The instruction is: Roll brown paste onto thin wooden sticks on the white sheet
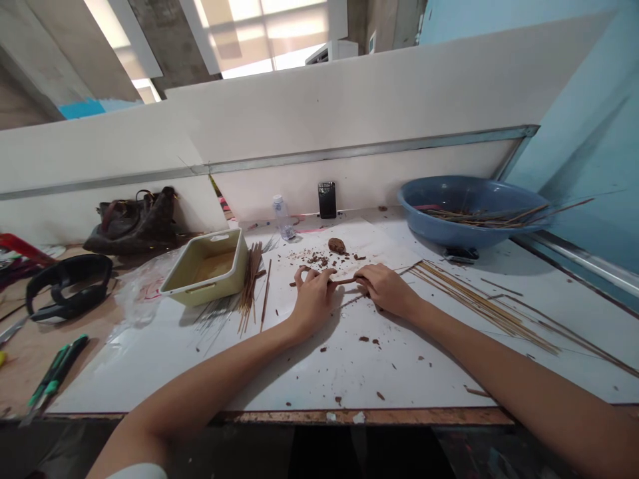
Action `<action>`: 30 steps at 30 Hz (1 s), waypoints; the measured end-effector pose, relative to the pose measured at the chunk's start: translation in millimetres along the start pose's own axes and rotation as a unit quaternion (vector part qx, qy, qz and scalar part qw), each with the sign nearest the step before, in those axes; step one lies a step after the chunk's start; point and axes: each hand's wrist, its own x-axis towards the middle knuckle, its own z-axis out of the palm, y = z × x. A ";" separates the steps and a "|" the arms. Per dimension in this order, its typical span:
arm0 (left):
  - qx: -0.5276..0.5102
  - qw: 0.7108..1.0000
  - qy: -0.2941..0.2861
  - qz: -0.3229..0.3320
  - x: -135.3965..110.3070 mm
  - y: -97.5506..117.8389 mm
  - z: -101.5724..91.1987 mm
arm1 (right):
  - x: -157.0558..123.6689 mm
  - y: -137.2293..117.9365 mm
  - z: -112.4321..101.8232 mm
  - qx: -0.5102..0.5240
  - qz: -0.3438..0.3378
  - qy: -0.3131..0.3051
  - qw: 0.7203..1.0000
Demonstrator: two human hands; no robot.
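Observation:
My left hand (313, 298) and my right hand (384, 287) lie palm down side by side on the white board (319, 359). Both press on a thin brown-coated stick (344, 281) that runs between them, its left end poking out near my left fingers. Fingers of both hands are curled down over it. A brown lump of paste (337, 245) sits just beyond the hands, with brown crumbs (315, 259) scattered around it.
A cream tray (207, 267) stands at the left beside a bundle of coated sticks (252, 283). Bare sticks (479, 299) fan out at the right. A blue basin (469, 209) holds more sticks. A bottle (282, 217), phone (327, 199), bag (134, 219), black headset (70, 285) sit behind and left.

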 end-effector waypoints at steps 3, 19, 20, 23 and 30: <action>-0.020 1.000 -0.007 0.008 1.5 -1.8 0.3 | 0.0 5.9 -2.1 0.006 0.005 0.007 1.000; -0.029 0.999 0.005 0.024 1.9 -5.5 0.5 | 0.2 15.6 -3.2 0.024 0.005 0.009 1.000; -0.030 0.999 0.004 0.021 1.9 -5.0 -0.4 | 0.3 15.9 -3.2 0.027 0.004 0.009 1.000; -0.042 0.999 -0.011 0.002 3.1 -3.7 -2.7 | 0.7 16.6 -3.3 0.035 0.003 0.010 0.999; -0.077 0.996 -0.036 -0.030 6.0 -4.6 -3.3 | -0.1 18.4 -1.9 0.036 0.004 0.008 0.999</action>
